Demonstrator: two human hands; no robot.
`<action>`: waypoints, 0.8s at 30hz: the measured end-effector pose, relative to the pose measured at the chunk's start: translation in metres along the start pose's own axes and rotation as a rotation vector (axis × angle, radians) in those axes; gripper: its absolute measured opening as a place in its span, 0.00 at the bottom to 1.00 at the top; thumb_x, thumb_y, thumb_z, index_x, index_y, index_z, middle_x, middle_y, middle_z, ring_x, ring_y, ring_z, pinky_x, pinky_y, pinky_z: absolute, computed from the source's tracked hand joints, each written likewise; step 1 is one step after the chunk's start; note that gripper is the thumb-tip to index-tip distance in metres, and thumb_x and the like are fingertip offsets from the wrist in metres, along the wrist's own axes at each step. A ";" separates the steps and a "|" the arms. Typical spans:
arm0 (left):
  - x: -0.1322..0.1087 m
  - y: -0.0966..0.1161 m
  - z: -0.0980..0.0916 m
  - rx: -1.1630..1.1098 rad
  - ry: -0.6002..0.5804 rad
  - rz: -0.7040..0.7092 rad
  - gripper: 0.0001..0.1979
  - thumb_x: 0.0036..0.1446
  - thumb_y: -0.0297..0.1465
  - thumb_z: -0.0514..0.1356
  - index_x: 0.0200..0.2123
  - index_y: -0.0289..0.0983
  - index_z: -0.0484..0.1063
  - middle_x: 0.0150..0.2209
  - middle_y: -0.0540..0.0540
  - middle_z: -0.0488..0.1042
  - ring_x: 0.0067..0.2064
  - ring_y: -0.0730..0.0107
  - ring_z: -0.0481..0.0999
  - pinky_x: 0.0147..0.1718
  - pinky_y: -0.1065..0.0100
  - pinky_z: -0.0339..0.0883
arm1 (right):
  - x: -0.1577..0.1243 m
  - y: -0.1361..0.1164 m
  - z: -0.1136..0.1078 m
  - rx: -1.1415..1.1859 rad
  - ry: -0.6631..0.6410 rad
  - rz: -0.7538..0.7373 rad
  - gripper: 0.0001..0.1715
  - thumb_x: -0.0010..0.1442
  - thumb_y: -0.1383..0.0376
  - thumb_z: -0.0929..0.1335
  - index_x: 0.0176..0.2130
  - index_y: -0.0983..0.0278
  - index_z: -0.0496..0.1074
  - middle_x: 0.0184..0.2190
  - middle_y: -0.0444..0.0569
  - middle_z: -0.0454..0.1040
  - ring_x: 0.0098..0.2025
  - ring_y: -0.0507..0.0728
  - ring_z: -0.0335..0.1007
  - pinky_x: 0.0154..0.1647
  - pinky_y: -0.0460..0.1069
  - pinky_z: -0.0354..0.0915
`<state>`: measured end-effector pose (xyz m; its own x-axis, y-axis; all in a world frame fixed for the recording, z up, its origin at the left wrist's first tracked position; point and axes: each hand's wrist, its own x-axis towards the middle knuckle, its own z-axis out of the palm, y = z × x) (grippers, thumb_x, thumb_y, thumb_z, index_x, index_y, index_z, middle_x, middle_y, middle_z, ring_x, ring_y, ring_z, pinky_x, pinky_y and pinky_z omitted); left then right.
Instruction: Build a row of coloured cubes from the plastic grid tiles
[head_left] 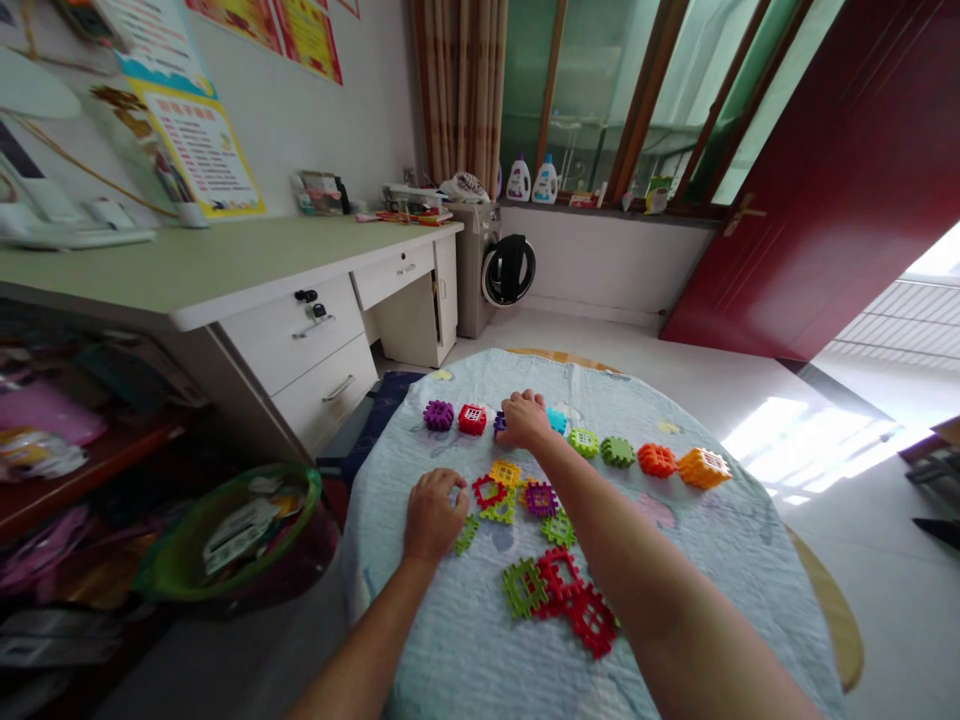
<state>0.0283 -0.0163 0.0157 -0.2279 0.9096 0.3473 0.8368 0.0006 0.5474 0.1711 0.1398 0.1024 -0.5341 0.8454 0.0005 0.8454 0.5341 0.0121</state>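
Observation:
On the cloth-covered round table, several stacks of toothed plastic building pieces form a row. My right hand reaches into that row, fingers curled down over a dark blue stack that it mostly hides. A purple stack and a red stack are to its left; a light blue stack is just right. Nearer me, my left hand rests with bent fingers, thumb apart, and nothing visible in it. Beside it lie a green piece and a red frame piece.
Loose yellow, purple, green and red pieces lie mid-table. Light green, green, orange and yellow-orange stacks continue the row rightward. A basket stands left, below a desk.

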 end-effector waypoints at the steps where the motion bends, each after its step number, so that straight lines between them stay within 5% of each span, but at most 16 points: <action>1: 0.000 0.000 0.001 0.000 0.000 0.000 0.05 0.52 0.27 0.56 0.32 0.41 0.71 0.37 0.46 0.75 0.43 0.61 0.73 0.47 0.59 0.64 | 0.003 0.002 0.000 -0.008 -0.010 0.004 0.24 0.50 0.58 0.69 0.46 0.66 0.75 0.47 0.59 0.71 0.53 0.67 0.58 0.56 0.60 0.52; 7: -0.001 0.000 0.001 -0.014 -0.008 -0.014 0.05 0.52 0.27 0.56 0.32 0.41 0.71 0.37 0.46 0.75 0.43 0.61 0.72 0.47 0.59 0.64 | 0.014 0.007 0.006 -0.022 -0.056 -0.002 0.27 0.49 0.59 0.70 0.48 0.66 0.76 0.51 0.62 0.68 0.56 0.69 0.56 0.60 0.65 0.44; 24: -0.001 0.003 -0.002 -0.014 -0.001 -0.024 0.06 0.51 0.26 0.56 0.32 0.40 0.71 0.37 0.47 0.75 0.43 0.62 0.72 0.47 0.60 0.64 | 0.014 0.005 0.006 -0.043 -0.113 0.008 0.29 0.49 0.57 0.70 0.49 0.67 0.75 0.53 0.63 0.67 0.57 0.70 0.56 0.61 0.66 0.45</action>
<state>0.0305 -0.0181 0.0187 -0.2472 0.9097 0.3336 0.8244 0.0165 0.5657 0.1678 0.1545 0.0969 -0.5206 0.8465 -0.1114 0.8473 0.5283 0.0551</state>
